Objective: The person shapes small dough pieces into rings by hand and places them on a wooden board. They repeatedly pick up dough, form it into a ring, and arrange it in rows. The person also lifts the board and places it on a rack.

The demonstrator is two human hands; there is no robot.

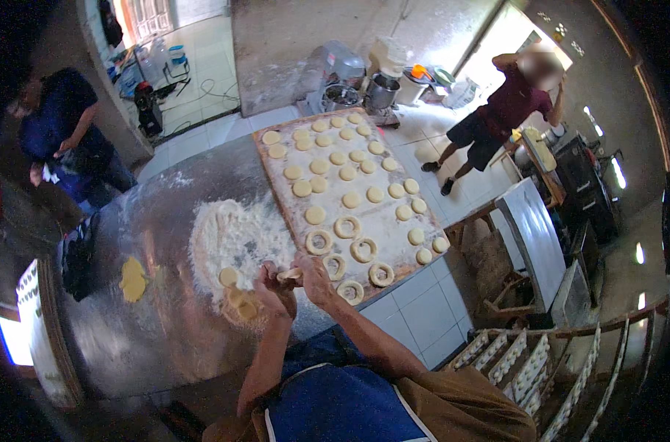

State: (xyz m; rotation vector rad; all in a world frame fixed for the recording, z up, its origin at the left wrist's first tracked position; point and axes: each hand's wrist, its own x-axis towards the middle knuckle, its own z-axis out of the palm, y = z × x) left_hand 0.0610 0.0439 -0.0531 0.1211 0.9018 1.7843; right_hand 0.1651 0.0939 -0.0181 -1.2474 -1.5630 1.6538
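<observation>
My left hand and my right hand meet over the near edge of the metal table, fingers closed round a small pale piece of dough. The fingers partly cover the dough, so its full shape is hidden. Just left of my left hand lie a flat dough round and a few overlapping dough pieces. A spread of white flour lies beyond them. To the right, a floured board carries many dough rounds in rows and several dough rings at its near end.
Flattened dough scraps and a black bag-like bundle lie on the metal table. One person stands at far left, another at far right. Mixers stand by the wall. A rack of dough trays is at lower right.
</observation>
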